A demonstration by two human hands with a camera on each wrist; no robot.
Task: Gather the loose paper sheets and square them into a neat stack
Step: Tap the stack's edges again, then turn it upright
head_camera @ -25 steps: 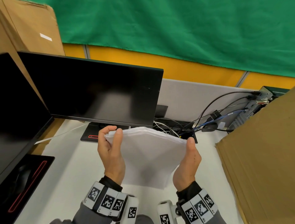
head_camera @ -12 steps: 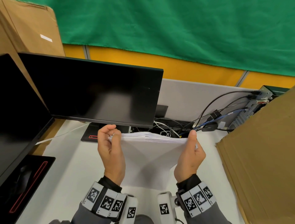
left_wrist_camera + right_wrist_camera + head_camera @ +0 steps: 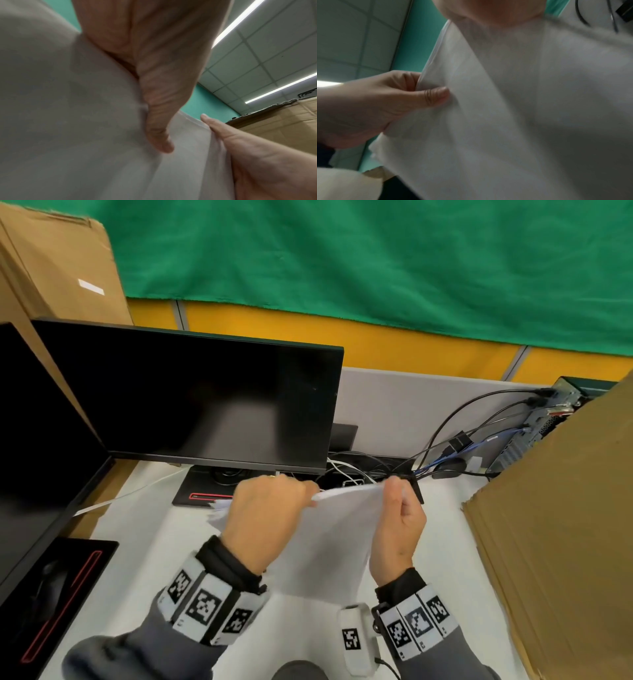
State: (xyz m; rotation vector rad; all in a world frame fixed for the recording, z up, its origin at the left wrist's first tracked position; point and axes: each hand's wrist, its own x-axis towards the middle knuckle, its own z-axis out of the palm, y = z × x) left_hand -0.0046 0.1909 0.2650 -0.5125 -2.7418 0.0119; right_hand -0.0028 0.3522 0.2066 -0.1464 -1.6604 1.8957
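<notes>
A sheaf of white paper sheets [image 3: 334, 546] is held on edge above the white desk [image 3: 137, 546]. My left hand [image 3: 270, 508] grips its top edge near the left, fingers curled over the far side, and a ragged corner sticks out past the knuckles. My right hand [image 3: 399, 515] pinches the top right corner. In the left wrist view my left thumb [image 3: 154, 108] presses on the paper [image 3: 68, 121], with the right hand [image 3: 257, 155] beside it. The right wrist view shows the left hand [image 3: 376, 105] pinching the sheets [image 3: 539, 108]. The sheets' lower edge is partly hidden behind my wrists.
A black monitor [image 3: 191, 398] stands just behind the hands and a second screen [image 3: 34, 440] at the left. A tangle of cables [image 3: 445, 460] lies at the back right. Flat cardboard [image 3: 565, 542] leans along the right. A black mat [image 3: 61, 594] lies front left.
My left hand has slid right along the top edge, so the hands are closer together. The sheaf has turned, its top edge now rising to the right, with a corner sticking out left.
</notes>
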